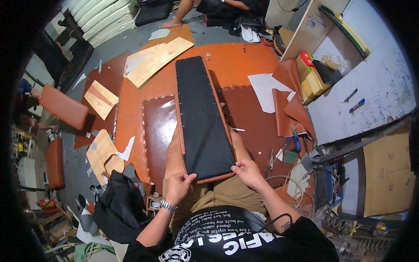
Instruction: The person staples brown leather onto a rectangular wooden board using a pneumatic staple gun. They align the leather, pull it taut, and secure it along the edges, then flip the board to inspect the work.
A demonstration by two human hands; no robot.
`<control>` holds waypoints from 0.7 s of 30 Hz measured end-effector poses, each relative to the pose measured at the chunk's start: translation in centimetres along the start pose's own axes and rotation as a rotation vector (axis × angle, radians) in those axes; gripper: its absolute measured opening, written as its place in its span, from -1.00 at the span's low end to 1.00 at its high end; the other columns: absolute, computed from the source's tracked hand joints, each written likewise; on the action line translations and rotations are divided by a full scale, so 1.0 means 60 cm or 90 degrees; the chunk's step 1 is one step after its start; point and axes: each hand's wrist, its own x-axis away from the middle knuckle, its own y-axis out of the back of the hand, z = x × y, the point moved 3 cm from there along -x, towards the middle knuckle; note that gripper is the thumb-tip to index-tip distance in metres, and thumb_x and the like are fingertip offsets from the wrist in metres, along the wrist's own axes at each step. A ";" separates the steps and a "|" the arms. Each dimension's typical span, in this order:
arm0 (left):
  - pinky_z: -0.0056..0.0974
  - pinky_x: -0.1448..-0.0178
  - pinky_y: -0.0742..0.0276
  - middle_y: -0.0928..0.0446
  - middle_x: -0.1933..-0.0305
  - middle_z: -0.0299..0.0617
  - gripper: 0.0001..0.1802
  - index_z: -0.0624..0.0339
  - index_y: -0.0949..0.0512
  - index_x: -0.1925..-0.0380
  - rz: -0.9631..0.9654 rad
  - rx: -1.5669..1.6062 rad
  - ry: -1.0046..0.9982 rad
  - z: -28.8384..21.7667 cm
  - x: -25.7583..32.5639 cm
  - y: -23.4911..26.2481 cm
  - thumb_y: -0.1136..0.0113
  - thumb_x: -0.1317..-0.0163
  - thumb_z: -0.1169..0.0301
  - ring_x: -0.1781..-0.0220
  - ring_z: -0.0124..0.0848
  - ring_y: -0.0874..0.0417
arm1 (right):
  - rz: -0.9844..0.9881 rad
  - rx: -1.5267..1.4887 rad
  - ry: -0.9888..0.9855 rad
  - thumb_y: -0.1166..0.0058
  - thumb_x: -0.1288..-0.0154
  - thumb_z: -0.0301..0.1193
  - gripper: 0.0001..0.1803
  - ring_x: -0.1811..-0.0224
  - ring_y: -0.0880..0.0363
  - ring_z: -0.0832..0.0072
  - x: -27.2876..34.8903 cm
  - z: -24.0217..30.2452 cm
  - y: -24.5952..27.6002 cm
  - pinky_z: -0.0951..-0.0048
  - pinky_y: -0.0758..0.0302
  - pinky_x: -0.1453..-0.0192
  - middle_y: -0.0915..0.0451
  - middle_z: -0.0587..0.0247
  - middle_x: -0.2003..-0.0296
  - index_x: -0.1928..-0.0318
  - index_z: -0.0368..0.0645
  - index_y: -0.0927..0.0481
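Note:
A long upholstered panel [226, 120] with a brown leather-like edge lies underside up across my lap, its far end pointing away from me. Black backing cloth [198, 113] covers that underside, with small staples dotted along its far and side edges. At the near left corner, my left hand [178, 187] pinches the cloth between thumb and fingers. My right hand [248, 173] grips the cloth at the near right corner the same way. Between the hands the near part of the cloth shows faint creases, and a brown strip of the panel's edge shows below it.
Plywood pieces [159, 62] and a cut-out board [104, 153] lie on brown sheets. Black cloth [120, 205] is heaped at left. Brown leather-like scraps [288, 102], pliers [271, 160] and a hose [286, 180] lie at right. Another person's leg [183, 13] is at the far side.

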 end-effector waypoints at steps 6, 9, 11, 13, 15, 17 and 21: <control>-0.23 0.34 -0.62 -0.71 0.45 -0.07 -0.55 0.26 -0.65 0.37 -0.002 -0.176 0.045 -0.053 0.011 0.011 -0.63 -0.25 0.10 0.45 -0.34 -0.74 | 0.023 -0.039 -0.022 -0.37 -0.47 -0.22 -0.65 0.28 -0.66 0.52 0.008 0.014 0.005 0.36 -0.61 0.14 -0.73 0.25 0.29 -0.01 -0.28 -0.76; 0.00 -0.07 -0.63 -0.66 -0.13 0.17 -0.25 0.34 -0.59 -0.04 -0.081 -0.386 -0.163 -0.099 -0.002 0.018 -0.69 -0.09 -0.02 -0.11 -0.10 -0.73 | 0.045 -0.067 -0.042 -0.35 -0.49 -0.22 -0.63 0.29 -0.64 0.53 0.002 0.021 0.009 0.38 -0.59 0.16 -0.73 0.27 0.28 -0.02 -0.30 -0.75; 0.24 -0.50 -0.35 -0.33 -0.56 0.26 0.15 0.34 -0.40 -0.41 -0.141 -0.499 -0.381 -0.126 -0.008 0.006 -0.63 -0.02 -0.23 -0.58 0.10 -0.38 | 0.060 -0.087 -0.068 -0.35 -0.49 -0.22 -0.63 0.30 -0.64 0.54 0.004 0.021 0.007 0.40 -0.58 0.18 -0.73 0.29 0.29 -0.03 -0.30 -0.75; 0.37 -0.70 -0.04 -0.11 -0.72 0.26 0.32 0.31 -0.26 -0.59 -0.107 -0.588 -0.489 -0.137 -0.032 -0.036 -0.49 -0.05 -0.40 -0.76 0.18 -0.09 | 0.064 -0.067 -0.059 -0.34 -0.50 -0.23 -0.65 0.33 -0.61 0.56 0.005 0.022 0.010 0.41 -0.57 0.20 -0.72 0.32 0.31 -0.02 -0.29 -0.75; 0.45 -0.72 0.12 -0.05 -0.76 0.21 0.34 0.29 -0.22 -0.63 -0.060 -0.562 -0.571 -0.144 -0.066 -0.088 -0.33 -0.12 -0.52 -0.81 0.14 0.03 | 0.064 -0.057 -0.053 -0.35 -0.48 -0.23 -0.65 0.34 -0.63 0.53 0.003 0.023 0.008 0.39 -0.58 0.20 -0.73 0.31 0.33 -0.03 -0.27 -0.76; 0.43 -0.74 0.17 -0.02 -0.79 0.13 0.32 0.28 -0.22 -0.65 0.069 -0.643 -0.501 -0.119 -0.070 -0.132 -0.07 -0.21 -0.61 -0.83 0.07 0.07 | 0.042 -0.045 -0.072 -0.36 -0.45 -0.22 -0.64 0.34 -0.69 0.44 0.001 0.024 0.005 0.35 -0.61 0.18 -0.75 0.27 0.34 -0.05 -0.24 -0.77; 0.42 -0.74 0.15 -0.04 -0.79 0.09 0.40 0.31 -0.22 -0.64 0.055 -0.613 -0.555 -0.093 -0.058 -0.158 -0.09 -0.13 -0.66 -0.83 0.03 0.04 | -0.164 0.107 0.087 -0.42 -0.36 -0.18 -0.60 0.15 -0.78 0.13 0.017 0.044 0.013 0.15 -0.68 -0.02 -0.78 0.03 0.20 -0.03 -0.22 -0.79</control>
